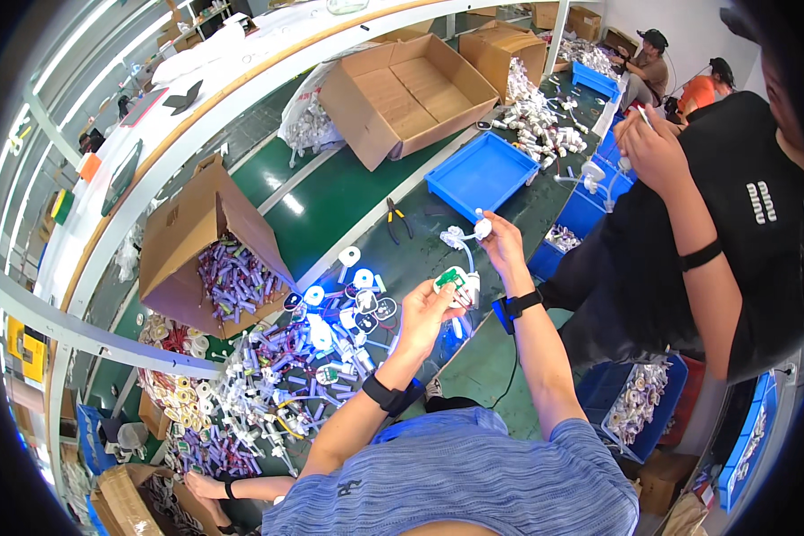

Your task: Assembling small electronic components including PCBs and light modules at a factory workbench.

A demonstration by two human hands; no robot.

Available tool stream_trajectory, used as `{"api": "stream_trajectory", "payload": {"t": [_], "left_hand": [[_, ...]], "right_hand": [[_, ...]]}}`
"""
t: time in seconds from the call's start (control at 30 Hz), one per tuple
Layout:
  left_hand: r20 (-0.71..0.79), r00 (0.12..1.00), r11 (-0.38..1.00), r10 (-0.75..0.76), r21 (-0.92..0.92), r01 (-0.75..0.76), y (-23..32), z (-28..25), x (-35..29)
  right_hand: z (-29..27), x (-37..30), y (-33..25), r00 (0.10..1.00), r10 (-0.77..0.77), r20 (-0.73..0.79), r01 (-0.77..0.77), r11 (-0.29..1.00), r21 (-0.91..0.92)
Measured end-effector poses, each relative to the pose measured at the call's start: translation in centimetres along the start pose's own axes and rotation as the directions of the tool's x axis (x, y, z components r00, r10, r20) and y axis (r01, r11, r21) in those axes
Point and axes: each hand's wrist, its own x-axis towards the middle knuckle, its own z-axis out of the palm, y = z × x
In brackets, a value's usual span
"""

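- From here I see the person's left hand (pixel 424 314), its grip closed on a white round part (pixel 453 281) with a green circuit board, above the worktop's (pixel 400 259) edge.
- The right hand (pixel 507 246) pinches a small white piece (pixel 483 229) just beyond.
- Left of them, loose purple and white parts (pixel 281 371) lie heaped.
- Farther off: pliers (pixel 399 221), then a blue tray (pixel 482 172).

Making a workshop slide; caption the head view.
Left hand holds a green and white part, right hand a small white piece; blue tray and pliers beyond.
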Motion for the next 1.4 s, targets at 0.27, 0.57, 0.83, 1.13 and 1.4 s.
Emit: {"api": "stream_trajectory", "payload": {"t": [0.27,0.57,0.83,1.13,1.4], "left_hand": [[0.011,1.000,1.000,-0.013,-0.012,0.013,0.5,-0.1,-4.5],[0.078,0.991,0.994,-0.112,0.015,0.111,0.4,-2.8,-14.8],[0.185,0.921,0.938,-0.343,0.115,0.326,-3.4,-4.9,-22.4],[0.237,0.682,0.719,-0.692,0.142,0.680,-15.6,-5.8,-25.0],[0.191,0.439,0.477,-0.878,0.252,0.842,-27.5,-0.4,-26.3]], "right_hand": [[1.7,-5.3,0.3,0.999,-0.010,0.040,0.010,1.000,0.013],[0.3,-16.4,4.0,0.998,-0.004,0.067,0.002,0.999,0.037],[-4.3,-30.1,7.9,0.989,0.100,-0.113,-0.101,0.995,-0.001],[-16.0,-40.8,11.1,0.815,0.151,-0.560,-0.207,0.978,-0.037],[-28.5,-48.8,10.0,0.551,-0.021,-0.834,-0.333,0.911,-0.242]]}}
